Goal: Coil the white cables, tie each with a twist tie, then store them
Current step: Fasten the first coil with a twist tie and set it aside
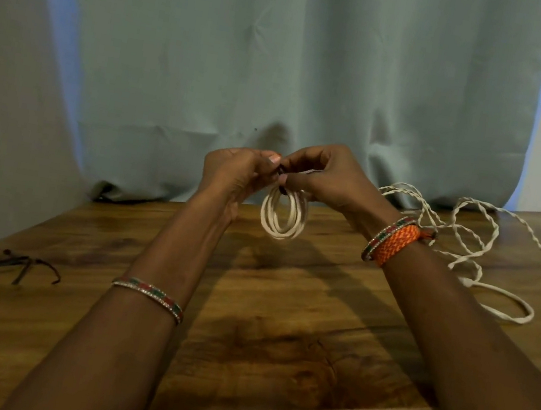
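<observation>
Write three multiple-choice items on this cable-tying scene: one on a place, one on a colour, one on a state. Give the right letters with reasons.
1. Where do the spare ties lie?
A. on the table's left side
B. under the coil
C. on the curtain

2. What colour is the woven band on the right wrist?
A. blue
B. orange
C. white

3. How is the coil held?
A. lying flat on the table
B. hanging below both hands, off the table
C. draped over the left forearm

Answers:
1. A: the dark ties rest on the table, far left of the arms.
2. B: the band is orange, beside a bangle.
3. B: the left hand and right hand pinch the coil's top, and the loops dangle above the wood.
</observation>
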